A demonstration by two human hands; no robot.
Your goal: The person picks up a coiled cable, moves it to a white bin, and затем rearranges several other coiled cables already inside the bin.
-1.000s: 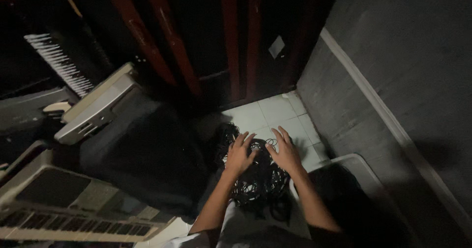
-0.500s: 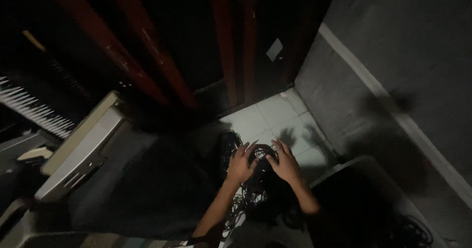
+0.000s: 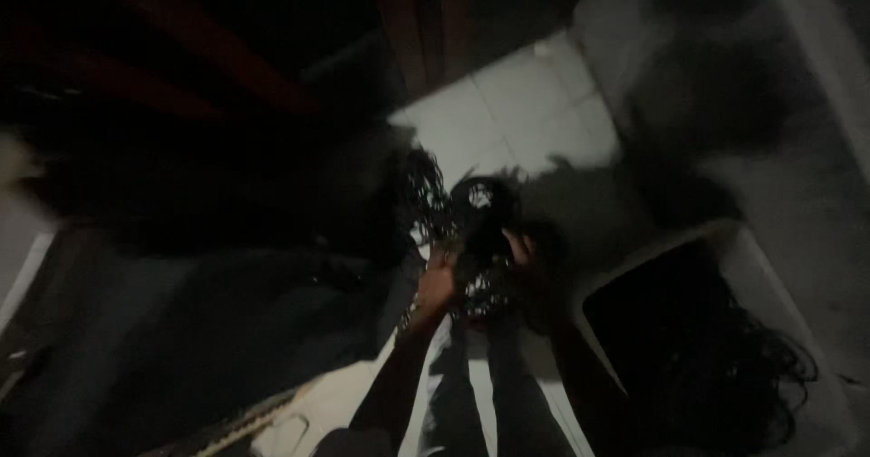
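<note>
Dim tiled floor (image 3: 507,113): both hands' fingers grasping black cable bundle (image 3: 480,230), long axis pointing away.

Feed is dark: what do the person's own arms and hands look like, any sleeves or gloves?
Both forearms look bare, with no sleeve cuff in view. The left hand shows bare fingers and no glove. The right hand lies in deep shadow, so a glove, ring or watch there cannot be ruled out. No markings are visible.

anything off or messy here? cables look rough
Yes. The black cables between the left hand and right hand are one tangled clump, with loops trailing onto the white floor tiles. More loose cable spills over the edge of the white bin at right. The picture is dark and blurred.
</note>
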